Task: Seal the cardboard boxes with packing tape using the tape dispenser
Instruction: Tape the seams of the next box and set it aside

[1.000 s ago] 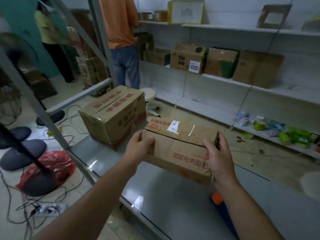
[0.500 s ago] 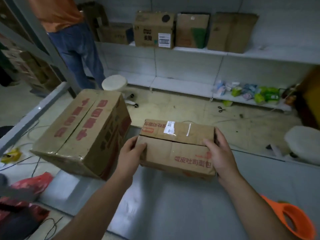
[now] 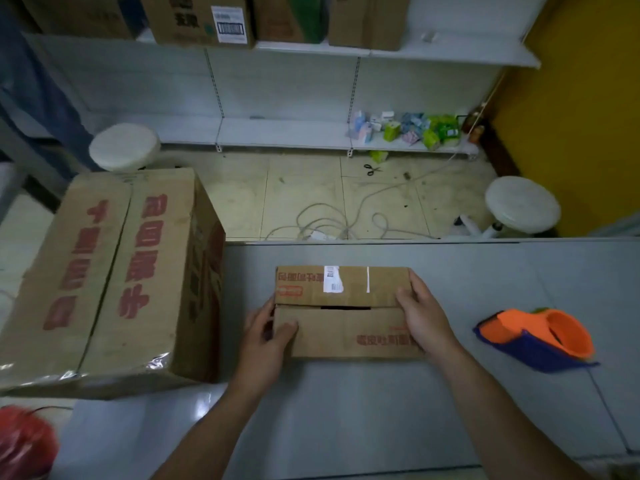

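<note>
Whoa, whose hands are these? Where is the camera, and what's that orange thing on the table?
Those are a person's own two bare hands; there is no machine here. The picture comes from a camera worn on the person's head, looking down, so you see what they see. The left hand and the right hand hold a small brown cardboard box by its ends. It sits on a grey table, and its top flaps show a dark gap, so it is not taped yet. The orange thing is an orange and blue tape dispenser, lying untouched on the right. A big brown cardboard box with red letters stands on the left.
</note>
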{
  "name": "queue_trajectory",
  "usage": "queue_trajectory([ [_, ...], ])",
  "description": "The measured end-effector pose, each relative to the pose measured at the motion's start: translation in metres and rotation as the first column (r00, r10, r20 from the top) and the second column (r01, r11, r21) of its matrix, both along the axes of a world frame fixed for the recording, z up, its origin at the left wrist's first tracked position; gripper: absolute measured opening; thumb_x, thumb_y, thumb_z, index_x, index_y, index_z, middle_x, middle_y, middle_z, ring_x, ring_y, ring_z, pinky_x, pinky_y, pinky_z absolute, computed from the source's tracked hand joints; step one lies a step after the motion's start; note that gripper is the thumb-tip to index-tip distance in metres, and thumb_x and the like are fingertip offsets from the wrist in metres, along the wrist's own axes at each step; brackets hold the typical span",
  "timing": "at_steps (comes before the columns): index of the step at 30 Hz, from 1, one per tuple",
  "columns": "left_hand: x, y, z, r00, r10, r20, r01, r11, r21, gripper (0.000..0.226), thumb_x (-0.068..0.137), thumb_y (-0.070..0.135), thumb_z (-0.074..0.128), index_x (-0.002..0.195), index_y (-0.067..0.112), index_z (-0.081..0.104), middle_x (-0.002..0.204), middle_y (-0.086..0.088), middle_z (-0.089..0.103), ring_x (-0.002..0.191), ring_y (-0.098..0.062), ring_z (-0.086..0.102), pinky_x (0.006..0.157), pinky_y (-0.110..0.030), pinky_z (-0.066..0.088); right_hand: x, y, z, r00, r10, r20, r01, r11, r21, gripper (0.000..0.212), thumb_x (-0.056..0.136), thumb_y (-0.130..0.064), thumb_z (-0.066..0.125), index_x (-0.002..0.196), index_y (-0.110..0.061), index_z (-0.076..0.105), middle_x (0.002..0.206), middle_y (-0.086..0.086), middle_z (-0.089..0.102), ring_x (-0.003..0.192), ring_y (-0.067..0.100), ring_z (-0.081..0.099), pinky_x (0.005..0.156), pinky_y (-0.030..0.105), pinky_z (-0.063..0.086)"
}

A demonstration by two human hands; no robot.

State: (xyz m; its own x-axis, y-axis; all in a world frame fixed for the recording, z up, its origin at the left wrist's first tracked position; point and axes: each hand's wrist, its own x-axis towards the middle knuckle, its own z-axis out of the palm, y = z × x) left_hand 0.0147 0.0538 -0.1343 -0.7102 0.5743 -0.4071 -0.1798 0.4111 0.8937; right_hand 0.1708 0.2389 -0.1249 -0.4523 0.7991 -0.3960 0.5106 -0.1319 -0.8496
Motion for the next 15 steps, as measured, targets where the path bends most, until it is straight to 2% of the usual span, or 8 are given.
queue_trajectory([
  [1,0.001,0.0,-0.003,0.999,-0.02,-0.032,0.019,1.0,-0.012,0.05,0.095,0.018,0.06,0.14,0.033,0.045,0.125,0.006,0.041,0.119,-0.019,0.049,0.103,-0.036,0.042,0.0,-0.003,-0.003,0.999,0.006,0.051,-0.008,0.999,0.034,0.04,0.103,-0.033,0.037,0.142,-0.036,0.039,0.122,-0.011,0.061,0.102,0.008,0.059,0.071,0.018,0.042],
  [3,0.006,0.0,-0.009,0.995,-0.058,-0.076,0.056,0.998,-0.033,0.049,0.098,0.029,0.055,0.145,0.032,0.042,0.131,0.008,0.04,0.124,-0.015,0.046,0.109,-0.039,0.039,-0.001,-0.005,-0.007,0.988,0.016,0.151,-0.034,0.993,0.113,0.049,0.102,-0.041,0.033,0.15,-0.033,0.026,0.133,-0.004,0.055,0.109,0.012,0.056,0.085,0.025,0.043],
  [5,0.012,0.0,-0.012,0.99,-0.089,-0.107,0.087,0.996,-0.024,0.052,0.094,0.049,0.046,0.144,0.043,0.034,0.139,0.014,0.042,0.126,-0.007,0.045,0.109,-0.039,0.039,-0.002,-0.003,-0.009,0.974,0.037,0.225,-0.08,0.979,0.187,0.054,0.102,-0.045,0.031,0.152,-0.028,0.018,0.142,0.002,0.049,0.123,0.022,0.051,0.096,0.03,0.038],
  [8,0.015,0.004,-0.016,0.985,-0.128,-0.113,0.125,0.991,-0.036,0.048,0.089,0.053,0.039,0.135,0.059,0.027,0.132,0.023,0.049,0.118,0.001,0.049,0.103,-0.035,0.043,-0.004,0.001,-0.007,0.96,0.047,0.275,-0.118,0.962,0.247,0.054,0.103,-0.041,0.031,0.152,-0.023,0.018,0.139,0.007,0.052,0.121,0.026,0.053,0.089,0.027,0.037],
  [11,0.009,0.005,-0.018,0.972,-0.183,-0.145,0.178,0.983,-0.048,0.043,0.088,0.055,0.04,0.128,0.062,0.027,0.124,0.03,0.048,0.113,0.01,0.048,0.1,-0.035,0.044,-0.004,0.003,-0.007,0.944,0.032,0.327,-0.119,0.961,0.251,0.056,0.103,-0.042,0.03,0.153,-0.022,0.015,0.141,0.011,0.051,0.124,0.03,0.051,0.096,0.032,0.039],
  [13,0.004,0.003,-0.017,0.968,-0.188,-0.164,0.182,0.982,-0.05,0.052,0.084,0.057,0.044,0.134,0.054,0.029,0.132,0.02,0.049,0.12,0.0,0.049,0.105,-0.041,0.043,-0.003,0.005,-0.005,0.924,0.066,0.377,-0.158,0.963,0.218,0.058,0.103,-0.044,0.029,0.153,-0.022,0.014,0.145,0.011,0.046,0.129,0.03,0.047,0.103,0.036,0.037],
  [15,0.001,0.005,-0.015,0.96,-0.182,-0.212,0.164,0.981,-0.1,0.074,0.086,0.051,0.054,0.149,0.039,0.018,0.153,0.003,0.033,0.139,-0.019,0.035,0.113,-0.051,0.035,0.001,0.01,0.004,0.918,0.086,0.388,-0.182,0.959,0.219,0.059,0.101,-0.047,0.033,0.153,-0.021,0.019,0.151,0.006,0.04,0.135,0.025,0.042,0.107,0.035,0.032],
])
